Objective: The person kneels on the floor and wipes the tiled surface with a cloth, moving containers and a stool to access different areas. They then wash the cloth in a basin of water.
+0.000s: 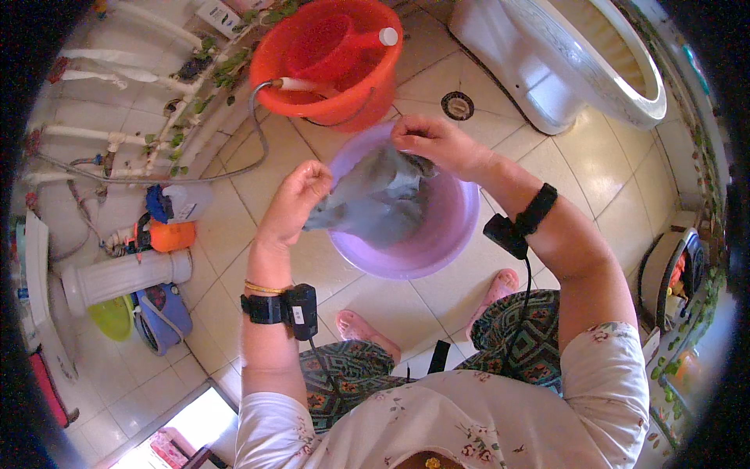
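A wet grey-blue cloth (pixel 387 202) hangs between my two hands, its lower part in a purple plastic basin (pixel 451 234) on the tiled floor. My left hand (pixel 302 196), at the basin's left rim, has its fingers closed on one edge of the cloth. Over the basin's far rim, my right hand (pixel 436 143) pinches another part of it. Folds of the cloth hide the basin's bottom in part, so how much water is there I cannot tell.
Beyond the basin stands an orange-red bucket (pixel 375 105) with a red dipper (pixel 322 47) and a hose end (pixel 296 85). A floor drain (pixel 457 105) and a white ceramic toilet (pixel 545 76) are at the far right. Bottles, a pedestal (pixel 135 275) and a blue bucket (pixel 167 322) line the left.
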{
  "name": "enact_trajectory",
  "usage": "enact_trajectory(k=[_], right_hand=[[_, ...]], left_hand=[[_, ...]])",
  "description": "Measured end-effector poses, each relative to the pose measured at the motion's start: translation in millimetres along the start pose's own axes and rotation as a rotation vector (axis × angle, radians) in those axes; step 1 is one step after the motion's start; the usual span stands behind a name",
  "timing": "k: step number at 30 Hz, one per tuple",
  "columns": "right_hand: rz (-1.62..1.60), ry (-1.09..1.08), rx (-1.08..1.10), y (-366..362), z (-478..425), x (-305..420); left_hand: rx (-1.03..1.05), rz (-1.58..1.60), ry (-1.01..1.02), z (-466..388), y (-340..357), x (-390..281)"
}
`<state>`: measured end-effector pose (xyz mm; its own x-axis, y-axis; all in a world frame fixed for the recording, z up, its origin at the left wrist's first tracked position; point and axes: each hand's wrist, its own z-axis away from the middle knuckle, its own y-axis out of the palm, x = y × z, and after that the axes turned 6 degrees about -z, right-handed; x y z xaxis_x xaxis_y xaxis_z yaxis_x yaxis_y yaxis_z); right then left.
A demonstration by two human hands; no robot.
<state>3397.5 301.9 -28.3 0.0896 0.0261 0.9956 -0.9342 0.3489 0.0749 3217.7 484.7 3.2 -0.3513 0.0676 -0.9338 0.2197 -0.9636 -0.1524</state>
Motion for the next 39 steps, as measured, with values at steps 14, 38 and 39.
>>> enact_trajectory(k=[14,38,39], right_hand=[[-0.083,0.193,0.168,8,-3,14],[0.607,-0.018,-0.092,7,6,-70],[0.412,-0.017,-0.135,2,4,-70]], left_hand=[[-0.058,0.076,0.809,23,29,-63],[-0.042,0.322,0.830,66,-20,-88],[-0.016,0.359,0.827,68,-22,-86]])
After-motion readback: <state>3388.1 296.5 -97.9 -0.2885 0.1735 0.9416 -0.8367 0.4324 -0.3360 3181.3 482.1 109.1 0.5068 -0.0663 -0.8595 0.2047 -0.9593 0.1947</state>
